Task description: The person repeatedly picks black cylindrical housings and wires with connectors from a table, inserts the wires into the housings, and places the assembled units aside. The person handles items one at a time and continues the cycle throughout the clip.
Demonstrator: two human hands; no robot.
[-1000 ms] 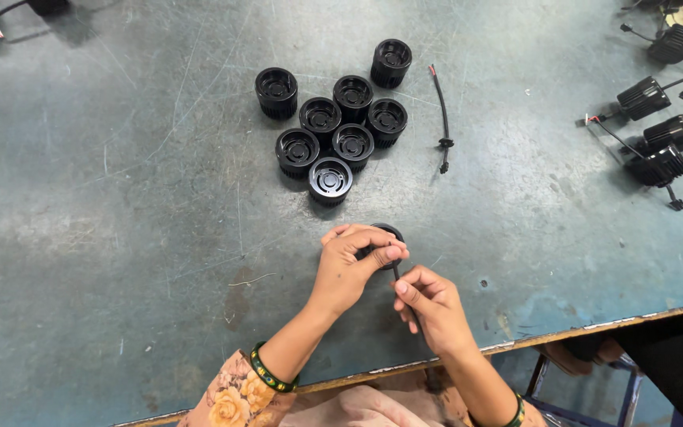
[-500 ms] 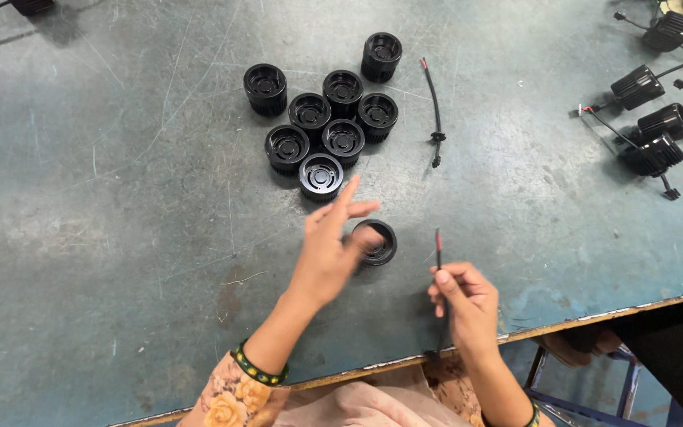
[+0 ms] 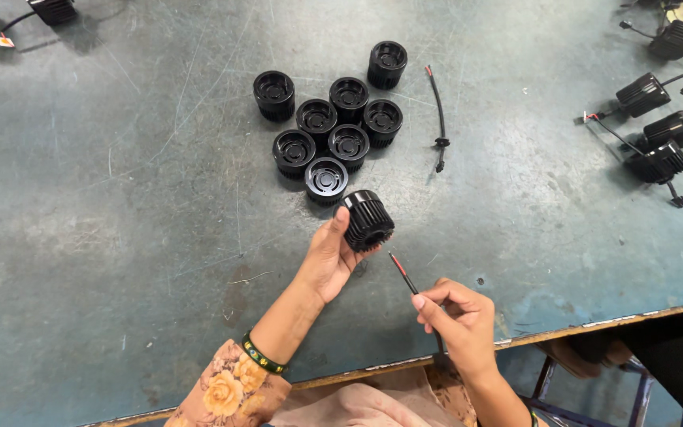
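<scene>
Here the left hand (image 3: 327,257) grips a round black ribbed housing (image 3: 367,221) just above the scratched blue table (image 3: 120,237), and the right hand (image 3: 460,320) pinches a thin red-and-black wire (image 3: 402,273), so I think the wire tip must next line up with the housing's hole.

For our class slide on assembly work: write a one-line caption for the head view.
Left hand lifts a black finned housing; right hand pinches a red-and-black cable.
</scene>
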